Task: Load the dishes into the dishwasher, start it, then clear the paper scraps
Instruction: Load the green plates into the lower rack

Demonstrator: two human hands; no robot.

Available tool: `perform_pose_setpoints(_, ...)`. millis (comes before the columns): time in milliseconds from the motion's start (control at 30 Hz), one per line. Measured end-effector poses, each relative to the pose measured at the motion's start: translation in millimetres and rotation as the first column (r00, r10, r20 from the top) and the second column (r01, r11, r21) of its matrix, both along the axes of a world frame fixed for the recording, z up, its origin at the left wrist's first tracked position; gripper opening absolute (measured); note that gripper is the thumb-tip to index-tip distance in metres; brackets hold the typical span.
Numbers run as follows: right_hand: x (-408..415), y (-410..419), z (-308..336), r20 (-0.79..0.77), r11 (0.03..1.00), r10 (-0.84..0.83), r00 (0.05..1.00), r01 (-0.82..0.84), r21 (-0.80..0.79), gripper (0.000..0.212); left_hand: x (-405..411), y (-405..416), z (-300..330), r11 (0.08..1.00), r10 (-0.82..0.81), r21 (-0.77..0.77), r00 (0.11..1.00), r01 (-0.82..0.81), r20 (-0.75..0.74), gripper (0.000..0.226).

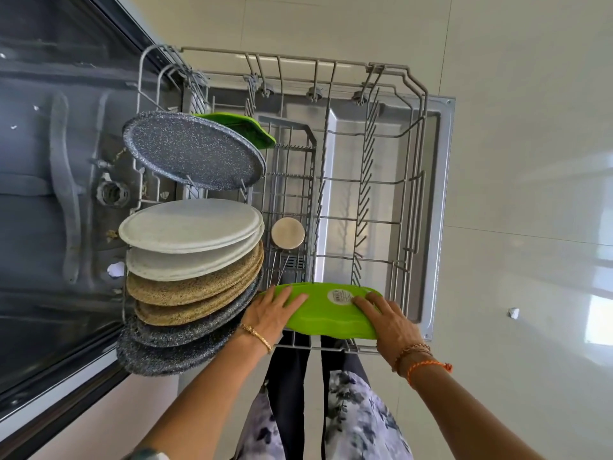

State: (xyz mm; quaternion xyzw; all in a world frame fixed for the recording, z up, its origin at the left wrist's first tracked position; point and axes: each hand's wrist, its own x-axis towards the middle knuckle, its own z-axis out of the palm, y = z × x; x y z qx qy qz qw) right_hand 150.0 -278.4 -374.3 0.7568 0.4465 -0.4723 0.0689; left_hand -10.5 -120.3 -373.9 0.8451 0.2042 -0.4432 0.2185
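Observation:
A bright green dish [326,315] with a round white label stands on edge at the near end of the pulled-out grey wire rack [418,180]. My left hand [275,310] holds its left end, fingers spread over the back. My right hand [386,315] holds its right end the same way. Along the rack's left side stand several plates: white [189,229], tan speckled [192,290] and dark grey speckled [166,350]. A dark speckled plate [192,151] stands alone farther back, with another green dish [245,126] behind it.
A round metal lid [288,233] sits in the cutlery basket [292,207]. The dishwasher's open tub [49,194] is at left, with white paper scraps [115,269] on its floor. Another scrap [513,312] lies on the pale tiled floor at right. The rack's right rows are bare wire.

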Motion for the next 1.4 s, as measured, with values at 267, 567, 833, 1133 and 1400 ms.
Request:
perform_pose_setpoints(267,-3.4,-0.8,0.3,0.006,0.995,0.011,1.000,-0.010,-0.098,0.080,-2.8,-6.0,-5.2,0.986,0.161,-0.033,0.985,-0.164,-0.065,0.085)
perform_pose_setpoints(567,2.2,21.0,-5.2,-0.011,0.939,0.222,0.975,-0.217,-0.266,0.098,3.3,-9.5,-11.5,0.973,0.217,-0.050,0.966,-0.226,-0.142,0.091)
perform_pose_setpoints(833,32.5,103.8,24.8,-0.079,0.994,0.107,0.991,-0.109,-0.027,0.086,22.8,54.8,36.8,0.890,0.455,-0.164,0.845,-0.425,0.281,0.070)
perform_pose_setpoints(1133,45.0,238.5,38.9,-0.048,0.893,-0.293,0.955,0.292,0.344,0.050,32.6,174.0,63.1,0.674,0.413,0.148,0.536,-0.723,0.736,0.048)
perform_pose_setpoints(1400,37.4,332.5,30.7,0.014,0.857,-0.210,0.978,0.177,0.484,0.055,36.1,235.5,53.7,0.759,0.216,0.387,0.763,-0.524,0.609,0.072)
